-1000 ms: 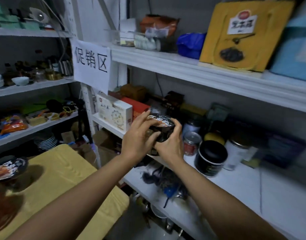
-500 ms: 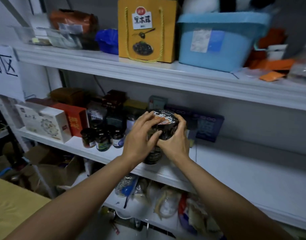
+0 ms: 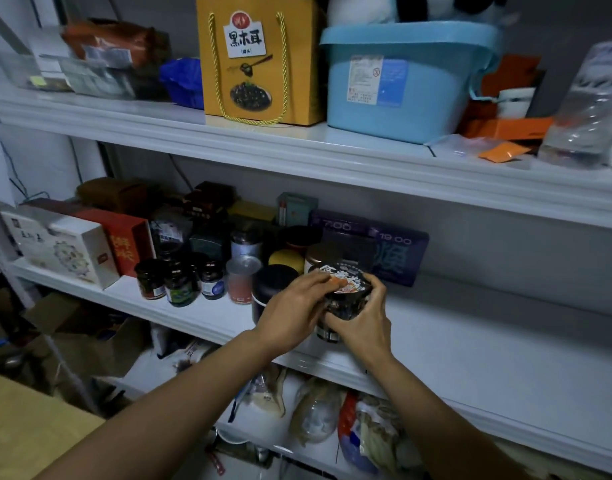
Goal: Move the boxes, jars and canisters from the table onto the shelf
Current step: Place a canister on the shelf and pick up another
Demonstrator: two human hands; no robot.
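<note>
A black round cup-shaped canister (image 3: 346, 292) with a printed white and orange lid stands on or just above the white middle shelf (image 3: 470, 348), near its front edge. My left hand (image 3: 294, 315) grips its left side, fingers over the lid's rim. My right hand (image 3: 361, 323) wraps its right side and lower front. Directly left of it stands a black canister (image 3: 271, 284). Both forearms reach up from the bottom of the view.
Small dark jars (image 3: 179, 282), a clear-lidded pink tin (image 3: 242, 278), a white box (image 3: 65, 247), a red box (image 3: 131, 237) and a purple box (image 3: 394, 254) fill the shelf's left and back. The yellow table corner (image 3: 23, 434) lies bottom left. A yellow bag (image 3: 256, 60) and blue tub (image 3: 401, 77) sit above.
Both hands carried the canister from over the table's side to the middle shelf and lowered it beside the black canister. My view swung right, away from the table.
</note>
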